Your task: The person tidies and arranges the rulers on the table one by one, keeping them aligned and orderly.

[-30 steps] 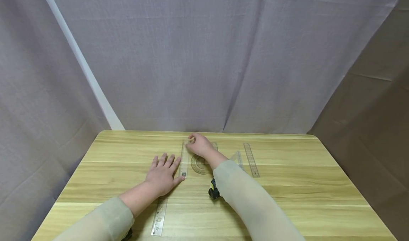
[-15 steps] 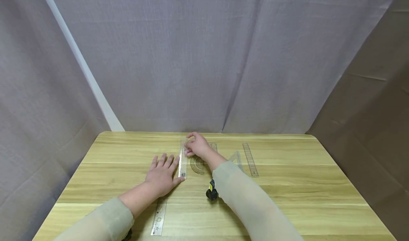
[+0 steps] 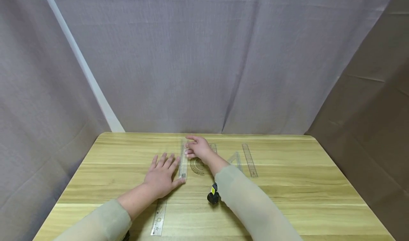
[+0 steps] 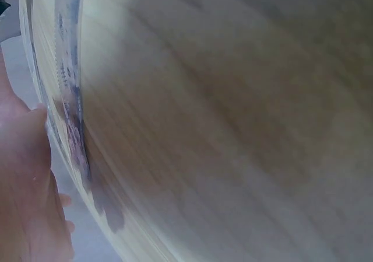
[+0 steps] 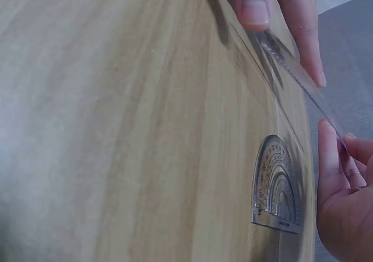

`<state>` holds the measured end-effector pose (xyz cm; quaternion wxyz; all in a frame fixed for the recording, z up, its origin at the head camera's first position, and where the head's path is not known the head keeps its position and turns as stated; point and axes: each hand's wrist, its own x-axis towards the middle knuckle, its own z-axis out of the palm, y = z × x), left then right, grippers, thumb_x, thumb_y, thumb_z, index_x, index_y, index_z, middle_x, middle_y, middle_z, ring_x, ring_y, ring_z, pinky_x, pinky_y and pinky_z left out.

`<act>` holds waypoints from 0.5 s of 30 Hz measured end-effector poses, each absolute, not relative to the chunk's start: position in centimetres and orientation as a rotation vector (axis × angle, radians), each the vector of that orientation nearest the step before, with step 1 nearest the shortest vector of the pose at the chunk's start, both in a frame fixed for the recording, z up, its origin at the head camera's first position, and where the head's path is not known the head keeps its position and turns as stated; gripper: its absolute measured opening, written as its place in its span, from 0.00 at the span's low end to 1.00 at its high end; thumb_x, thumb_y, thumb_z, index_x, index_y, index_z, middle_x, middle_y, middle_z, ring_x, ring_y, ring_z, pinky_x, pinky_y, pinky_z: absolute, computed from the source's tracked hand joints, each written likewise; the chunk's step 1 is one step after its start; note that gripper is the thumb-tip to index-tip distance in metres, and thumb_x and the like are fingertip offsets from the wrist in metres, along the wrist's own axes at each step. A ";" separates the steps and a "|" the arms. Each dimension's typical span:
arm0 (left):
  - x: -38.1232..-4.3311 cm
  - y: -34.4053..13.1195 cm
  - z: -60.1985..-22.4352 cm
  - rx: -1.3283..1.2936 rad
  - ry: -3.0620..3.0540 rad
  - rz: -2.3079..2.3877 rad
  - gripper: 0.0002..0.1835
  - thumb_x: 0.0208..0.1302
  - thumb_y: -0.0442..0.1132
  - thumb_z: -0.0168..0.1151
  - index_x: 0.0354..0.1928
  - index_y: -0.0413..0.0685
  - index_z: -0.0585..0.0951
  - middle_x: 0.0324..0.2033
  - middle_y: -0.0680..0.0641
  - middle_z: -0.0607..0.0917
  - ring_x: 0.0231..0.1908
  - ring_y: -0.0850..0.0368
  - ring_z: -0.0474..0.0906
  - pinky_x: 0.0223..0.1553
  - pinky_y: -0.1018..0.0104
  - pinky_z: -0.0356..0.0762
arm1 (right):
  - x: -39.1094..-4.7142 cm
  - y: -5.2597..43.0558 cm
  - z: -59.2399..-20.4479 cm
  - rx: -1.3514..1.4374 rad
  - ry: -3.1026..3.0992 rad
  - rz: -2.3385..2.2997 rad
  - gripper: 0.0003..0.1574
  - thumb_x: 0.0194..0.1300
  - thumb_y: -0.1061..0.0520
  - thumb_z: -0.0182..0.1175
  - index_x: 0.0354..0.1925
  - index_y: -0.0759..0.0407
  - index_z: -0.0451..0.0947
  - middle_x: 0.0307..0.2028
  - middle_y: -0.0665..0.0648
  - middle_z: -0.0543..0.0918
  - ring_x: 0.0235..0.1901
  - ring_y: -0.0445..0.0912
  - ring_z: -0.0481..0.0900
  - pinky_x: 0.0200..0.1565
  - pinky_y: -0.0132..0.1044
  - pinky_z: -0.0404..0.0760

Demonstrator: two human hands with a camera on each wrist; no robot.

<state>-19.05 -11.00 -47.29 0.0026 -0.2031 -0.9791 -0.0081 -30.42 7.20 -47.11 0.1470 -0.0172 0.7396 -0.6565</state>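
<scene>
My left hand (image 3: 161, 178) lies palm down with fingers spread and straight, left of a clear ruler (image 3: 183, 166). Its thumb reaches the ruler's near end and its index fingertip comes up to the left edge. At the far end, my right hand (image 3: 199, 148) pinches the ruler between thumb and fingers. In the right wrist view the ruler (image 5: 297, 78) runs as a thin strip between both hands, above its shadow. A clear protractor (image 3: 197, 166) lies just right of it, partly hidden by the right hand. Another clear ruler (image 3: 158, 219) passes beneath the left wrist.
A further ruler (image 3: 213, 147) shows behind the right wrist. To the right lie a clear set square (image 3: 236, 159), partly covered by the sleeve, and a narrow ruler (image 3: 250, 160). A grey curtain (image 3: 204, 74) hangs behind the wooden table (image 3: 303, 198).
My right hand has come slightly nearer, and its index finger has straightened out from a rounder curl. The ruler's far end has shifted a little. The left hand stays in place.
</scene>
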 end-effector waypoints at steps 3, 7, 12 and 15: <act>-19.0 -11.1 -47.3 -0.648 -3.062 -0.041 0.49 0.65 0.76 0.41 0.78 0.52 0.56 0.76 0.44 0.54 0.75 0.38 0.44 0.73 0.39 0.36 | -30.3 7.4 -47.2 -0.047 2.116 -1.903 0.30 0.74 0.64 0.51 0.72 0.59 0.65 0.52 0.65 0.81 0.29 0.44 0.82 0.34 0.35 0.86; -18.8 -11.2 -47.3 -0.653 -3.036 -0.056 0.48 0.64 0.76 0.41 0.78 0.54 0.56 0.77 0.45 0.54 0.76 0.39 0.43 0.73 0.39 0.35 | -30.1 7.5 -47.2 -0.045 2.086 -1.938 0.30 0.74 0.65 0.52 0.72 0.59 0.65 0.52 0.66 0.81 0.29 0.43 0.82 0.34 0.34 0.86; -18.6 -11.3 -47.5 -0.666 -3.006 -0.061 0.48 0.64 0.76 0.41 0.78 0.56 0.55 0.77 0.45 0.54 0.76 0.39 0.42 0.73 0.40 0.32 | -29.8 7.7 -47.4 -0.036 2.055 -1.967 0.29 0.74 0.64 0.52 0.71 0.59 0.65 0.52 0.66 0.82 0.28 0.43 0.83 0.34 0.34 0.86; -18.4 -11.4 -47.6 -0.665 -3.007 -0.075 0.47 0.64 0.76 0.41 0.78 0.57 0.55 0.77 0.46 0.53 0.76 0.40 0.39 0.73 0.41 0.28 | -29.5 7.7 -47.4 -0.028 2.049 -1.972 0.29 0.74 0.63 0.52 0.71 0.59 0.66 0.53 0.67 0.82 0.29 0.43 0.84 0.36 0.35 0.86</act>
